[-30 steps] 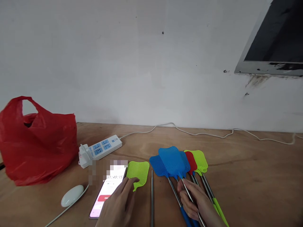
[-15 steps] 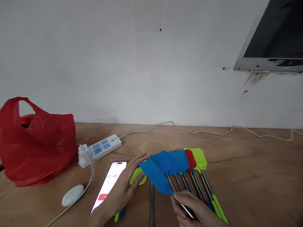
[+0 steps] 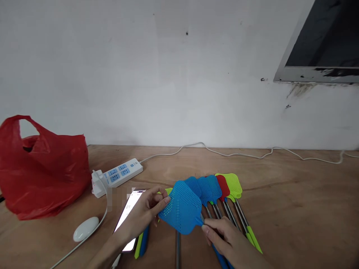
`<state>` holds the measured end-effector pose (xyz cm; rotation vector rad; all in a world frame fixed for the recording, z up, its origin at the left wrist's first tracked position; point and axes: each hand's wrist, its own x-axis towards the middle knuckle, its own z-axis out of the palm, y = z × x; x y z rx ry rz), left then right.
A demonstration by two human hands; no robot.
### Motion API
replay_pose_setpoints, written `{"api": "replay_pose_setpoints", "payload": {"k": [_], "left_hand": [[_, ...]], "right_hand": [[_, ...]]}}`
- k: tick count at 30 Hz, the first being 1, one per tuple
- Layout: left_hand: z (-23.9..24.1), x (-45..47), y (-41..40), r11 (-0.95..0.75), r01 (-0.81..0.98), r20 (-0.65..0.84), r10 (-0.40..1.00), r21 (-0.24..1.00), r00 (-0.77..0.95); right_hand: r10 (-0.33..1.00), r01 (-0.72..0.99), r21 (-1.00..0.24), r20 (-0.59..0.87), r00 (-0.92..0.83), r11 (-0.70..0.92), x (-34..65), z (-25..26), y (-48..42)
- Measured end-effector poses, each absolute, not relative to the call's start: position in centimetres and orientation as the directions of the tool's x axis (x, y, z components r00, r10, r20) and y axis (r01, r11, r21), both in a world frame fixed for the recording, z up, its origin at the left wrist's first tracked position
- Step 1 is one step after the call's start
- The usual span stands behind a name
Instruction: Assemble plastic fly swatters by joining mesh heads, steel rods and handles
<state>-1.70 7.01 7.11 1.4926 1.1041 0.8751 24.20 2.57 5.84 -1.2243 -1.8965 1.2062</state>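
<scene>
A blue fly swatter point(image 3: 183, 209) is held up with its perforated head facing me. My left hand point(image 3: 144, 213) pinches the head's left edge between thumb and fingers. My right hand point(image 3: 224, 237) grips the same swatter at its neck, just below the head. Behind and to the right, more fly swatters lie overlapping in a row: several blue ones, a red one point(image 3: 223, 186) and yellow-green ones point(image 3: 232, 185) with metal shafts. Another yellow-green head point(image 3: 168, 191) lies partly hidden behind the held swatter and my left hand.
A lit phone point(image 3: 130, 205) lies partly under my left forearm, beside green and blue handles point(image 3: 143, 241). To the left are a white power strip point(image 3: 123, 173), a white oval device point(image 3: 85, 229) and a red plastic bag point(image 3: 47, 175). A white cable point(image 3: 232, 154) runs along the wall.
The held blue swatter's head has turned from a steep tilt to face me. My left hand has closed from spread fingers onto its edge.
</scene>
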Motion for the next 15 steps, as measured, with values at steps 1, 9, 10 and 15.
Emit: {"api": "replay_pose_setpoints", "payload": {"k": [1,9,10,15], "left_hand": [[6.9,-1.6,7.2,-0.013,0.198,-0.047,0.954,0.980,0.297],[5.7,-2.2,9.2,-0.048,0.354,0.027,0.998,0.934,0.062],[5.9,-2.5,9.5,-0.065,0.380,0.064,0.998,0.923,0.013],[6.3,-4.1,10.7,-0.146,0.562,0.200,0.979,0.814,-0.035]], "right_hand": [[0.913,0.488,-0.824,0.079,-0.400,0.286,24.2,5.8,2.6],[0.872,0.865,-0.171,0.235,-0.429,0.472,23.2,3.9,2.5],[0.886,0.878,-0.171,0.223,-0.407,0.446,23.3,3.7,2.4],[0.950,0.838,-0.451,0.094,-0.297,0.307,23.9,3.7,2.4]]}}
